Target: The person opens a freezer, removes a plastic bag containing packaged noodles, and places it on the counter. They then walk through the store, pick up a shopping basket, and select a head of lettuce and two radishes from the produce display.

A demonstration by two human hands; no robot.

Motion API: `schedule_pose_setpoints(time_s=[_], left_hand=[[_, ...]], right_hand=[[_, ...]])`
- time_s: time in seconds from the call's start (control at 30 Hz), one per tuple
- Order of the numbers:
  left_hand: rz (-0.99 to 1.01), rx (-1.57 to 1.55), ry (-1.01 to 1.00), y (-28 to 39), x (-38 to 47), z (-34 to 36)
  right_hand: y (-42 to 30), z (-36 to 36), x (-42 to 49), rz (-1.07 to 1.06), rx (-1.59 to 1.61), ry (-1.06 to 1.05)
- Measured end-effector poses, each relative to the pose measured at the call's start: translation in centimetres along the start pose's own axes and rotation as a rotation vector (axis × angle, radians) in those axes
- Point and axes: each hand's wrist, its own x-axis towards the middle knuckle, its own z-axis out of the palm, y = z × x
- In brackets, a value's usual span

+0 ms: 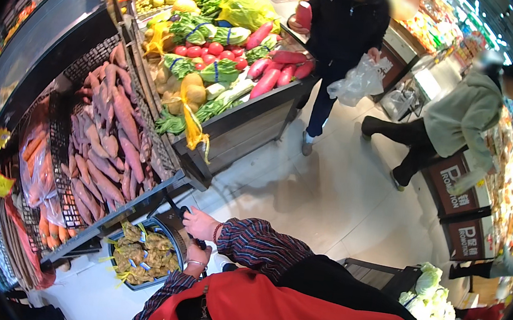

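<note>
My right hand (201, 224) grips the black handle (183, 211) of a tool whose kind I cannot tell. A thin dark rod runs from it towards the edge of the sweet potato stand. Just below, my left hand (197, 254) is closed around another black part (201, 244), apparently of the same tool. Beside my hands stands a dark tub (179, 241) filled with net bags of ginger-like roots (146, 254), tied with yellow netting. Long sweet potatoes (105, 157) lie heaped on the slanted stand in front.
Bagged carrots (38, 163) lie in the stand's left section. Beyond is a vegetable counter (240, 134) with red radishes (265, 83), tomatoes (211, 53) and greens. A person in dark clothes (347, 28) holds a plastic bag (360, 84); another person (460, 117) is farther right. Cabbages (429, 312) are behind me.
</note>
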Motion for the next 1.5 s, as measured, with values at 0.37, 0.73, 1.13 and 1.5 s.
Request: schedule_pose_setpoints(time_s=[0.37,0.73,1.13,1.5], left_hand=[[-0.222,0.440,-0.123,6.2,2.5,5.4],[-0.336,0.429,0.113,7.0,7.4,7.5],[0.056,0.471,-0.560,15.0,12.2,11.9],[0.483,0.125,-0.619,36.8,25.5,28.0]], right_hand=[[9.5,5.0,-26.9,0.912,0.632,-0.111],[2.3,0.7,-64.8,2.093,0.352,0.075],[-3.3,3.4,-58.5,2.148,0.961,0.224],[14.9,-0.4,-58.0,1.910,0.670,0.280]])
